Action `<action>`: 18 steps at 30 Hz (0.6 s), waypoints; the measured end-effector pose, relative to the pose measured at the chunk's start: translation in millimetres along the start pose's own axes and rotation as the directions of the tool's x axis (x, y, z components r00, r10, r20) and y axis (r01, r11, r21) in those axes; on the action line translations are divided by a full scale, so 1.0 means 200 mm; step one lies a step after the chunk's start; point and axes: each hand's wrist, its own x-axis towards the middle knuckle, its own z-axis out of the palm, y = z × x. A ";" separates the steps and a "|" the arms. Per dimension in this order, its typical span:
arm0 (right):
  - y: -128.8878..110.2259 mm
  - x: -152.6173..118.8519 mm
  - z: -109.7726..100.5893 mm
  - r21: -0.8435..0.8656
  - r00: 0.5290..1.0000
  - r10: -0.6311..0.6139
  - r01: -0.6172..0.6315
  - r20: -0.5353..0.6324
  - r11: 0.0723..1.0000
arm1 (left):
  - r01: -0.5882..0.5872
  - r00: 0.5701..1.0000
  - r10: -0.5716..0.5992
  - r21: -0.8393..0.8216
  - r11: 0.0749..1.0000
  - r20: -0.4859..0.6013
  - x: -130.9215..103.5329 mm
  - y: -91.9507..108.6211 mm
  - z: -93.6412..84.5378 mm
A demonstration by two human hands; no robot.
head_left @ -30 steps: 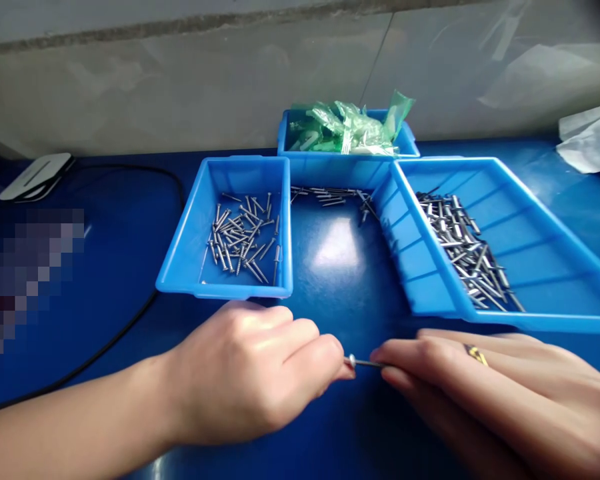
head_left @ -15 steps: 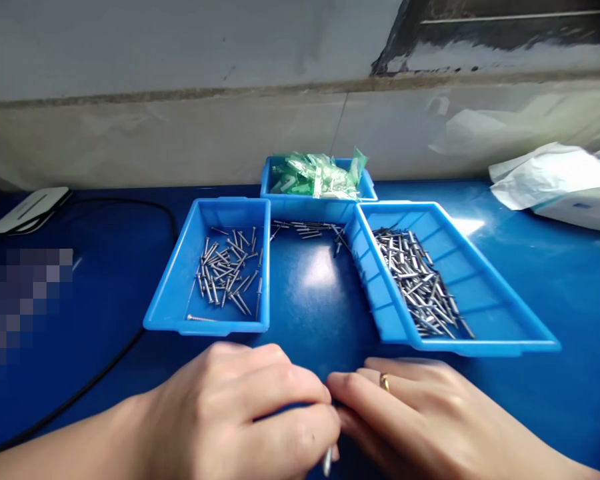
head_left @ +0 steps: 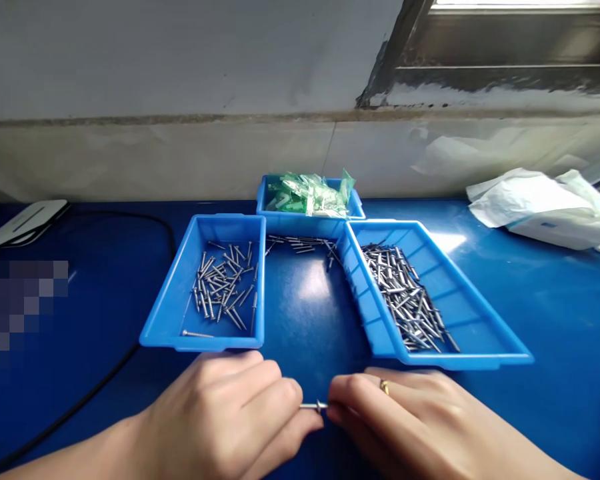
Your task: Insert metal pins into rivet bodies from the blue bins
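Close together in front of the bins, my left hand [head_left: 230, 413] and my right hand [head_left: 405, 413] are both closed. A thin metal blind rivet [head_left: 319, 405] spans the small gap between them, lying about level. My left fingers pinch its thin pin, and my right fingertips pinch the other end past the flange. The ends inside the fingers are hidden. Beyond my left hand, a blue bin [head_left: 155, 313] holds loose screws [head_left: 225, 283]. Past my right hand, another blue bin [head_left: 480, 320] contains a heap of rivets [head_left: 405, 300].
At the back, a third blue bin [head_left: 303, 227] carries green plastic packets [head_left: 310, 193]. Several loose rivets [head_left: 303, 243] lie before it. A white device [head_left: 25, 220] and black cable [head_left: 105, 383] are left; white crumpled packaging [head_left: 545, 200] is right, by the wall.
My hands have drawn slightly apart, and the rivet now shows level between them. Earlier, a metal tip pointed down below my left fingers. The camera view has tilted up slightly.
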 end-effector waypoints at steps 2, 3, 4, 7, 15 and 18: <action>0.01 -0.01 0.02 0.013 1.000 0.013 -0.013 0.025 1.000 | 0.024 0.999 -0.025 -0.053 0.998 -0.032 0.01 0.00 0.00; 0.01 -0.01 0.02 0.018 0.999 0.023 -0.024 0.029 1.000 | 0.036 0.998 -0.040 -0.081 0.996 -0.048 0.01 0.00 0.00; 0.01 -0.01 0.03 0.020 0.999 0.034 -0.034 0.016 0.999 | 0.043 0.997 -0.050 -0.104 0.994 -0.064 0.01 0.00 0.00; 0.00 0.01 0.03 -0.010 0.995 0.061 -0.062 -0.084 0.998 | 0.042 0.992 -0.058 -0.131 0.990 -0.116 0.01 0.00 0.01; -0.01 0.00 0.03 -0.024 0.998 0.020 -0.022 -0.064 0.999 | 0.004 0.985 -0.010 -0.040 0.999 -0.170 0.01 0.01 0.02; 0.00 -0.01 0.04 0.016 0.999 0.034 -0.034 -0.007 0.999 | -0.031 0.982 0.008 -0.118 0.993 -0.190 0.02 0.01 0.03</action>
